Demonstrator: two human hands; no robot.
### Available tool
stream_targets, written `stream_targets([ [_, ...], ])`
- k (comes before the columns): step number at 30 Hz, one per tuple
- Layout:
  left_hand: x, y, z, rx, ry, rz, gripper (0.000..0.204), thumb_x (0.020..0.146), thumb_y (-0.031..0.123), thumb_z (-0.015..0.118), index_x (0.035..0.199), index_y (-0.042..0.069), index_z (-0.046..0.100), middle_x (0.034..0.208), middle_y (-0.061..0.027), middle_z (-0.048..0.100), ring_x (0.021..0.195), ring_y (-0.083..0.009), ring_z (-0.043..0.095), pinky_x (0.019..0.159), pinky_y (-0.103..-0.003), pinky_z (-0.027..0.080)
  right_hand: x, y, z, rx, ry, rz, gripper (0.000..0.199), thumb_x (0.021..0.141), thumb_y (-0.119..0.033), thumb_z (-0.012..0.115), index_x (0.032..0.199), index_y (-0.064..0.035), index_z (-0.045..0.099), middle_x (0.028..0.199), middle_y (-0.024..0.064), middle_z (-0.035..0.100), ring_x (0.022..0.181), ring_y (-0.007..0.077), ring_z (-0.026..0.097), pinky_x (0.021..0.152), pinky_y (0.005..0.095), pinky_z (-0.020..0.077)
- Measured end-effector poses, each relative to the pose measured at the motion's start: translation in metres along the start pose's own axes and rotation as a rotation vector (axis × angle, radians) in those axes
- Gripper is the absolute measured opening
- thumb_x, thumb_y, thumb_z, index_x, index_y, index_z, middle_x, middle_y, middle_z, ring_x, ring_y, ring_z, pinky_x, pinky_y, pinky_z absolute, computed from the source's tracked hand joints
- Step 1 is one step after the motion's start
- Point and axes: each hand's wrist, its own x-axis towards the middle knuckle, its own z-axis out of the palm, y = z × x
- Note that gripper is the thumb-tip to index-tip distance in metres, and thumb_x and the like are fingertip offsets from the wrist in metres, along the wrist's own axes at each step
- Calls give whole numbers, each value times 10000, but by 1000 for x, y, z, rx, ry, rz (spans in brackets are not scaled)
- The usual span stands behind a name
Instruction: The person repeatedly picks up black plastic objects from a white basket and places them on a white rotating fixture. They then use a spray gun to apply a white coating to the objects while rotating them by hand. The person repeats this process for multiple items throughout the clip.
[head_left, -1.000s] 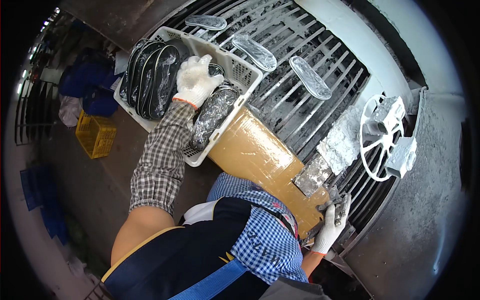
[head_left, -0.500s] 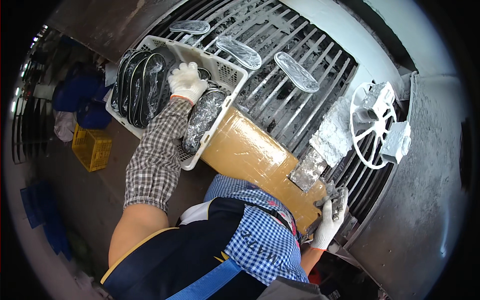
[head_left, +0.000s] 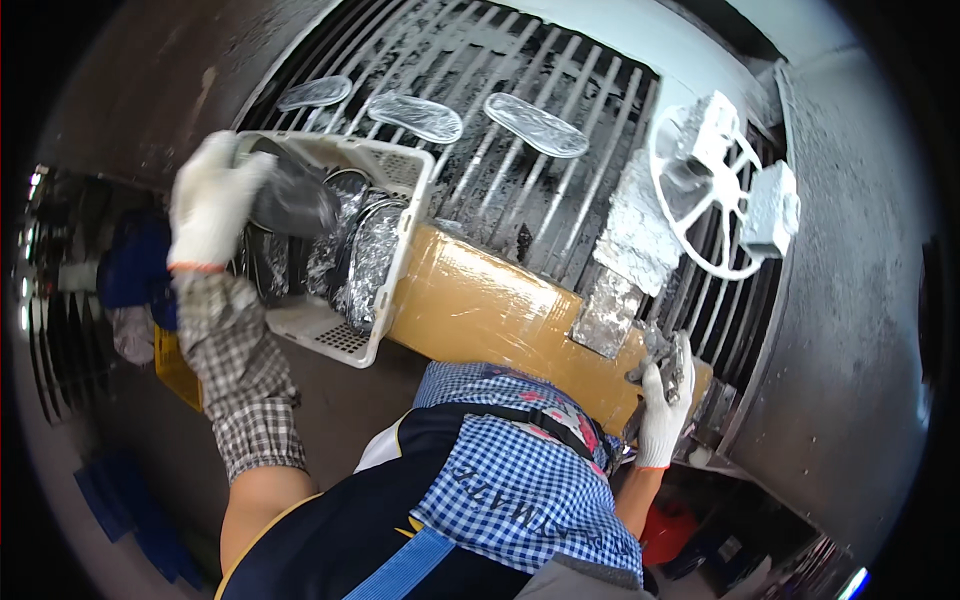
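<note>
My left hand, in a white glove, is raised over the left end of a white plastic basket and grips a dark, silver-coated sole-shaped piece. Several more silvery soles stand on edge inside the basket. My right hand, also gloved, holds a small silver-grey piece at the right end of a tan tape-wrapped ledge.
Three clear sole-shaped pieces lie on the metal bar grate beyond the basket. A white spoked wheel and foil-covered patches sit at the right. A yellow crate stands on the floor at the left.
My left hand has come up out of the basket and swung left with a sole in its grip. My right hand has stayed at the ledge's end.
</note>
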Motion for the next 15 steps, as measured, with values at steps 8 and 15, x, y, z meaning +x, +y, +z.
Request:
stream_targets([
  [8,-1,80,-6,-615,-173,70,541,961,145,773,1436,-59,613,1246,-132,741,888,-76,731,543,-147,533,-3,-3,-5,80,-40,77,682,1021,-47,650,1646,27,389,1442,116,622,1140,154,624,971,296,528],
  [15,-63,154,133,-572,-383,472,420,944,4,764,1360,2,712,1261,-98,781,1113,-150,717,1016,-292,558,-3,9,-4,214,-72,55,758,1018,-26,660,1684,13,300,1680,179,431,1520,224,437,1240,342,358],
])
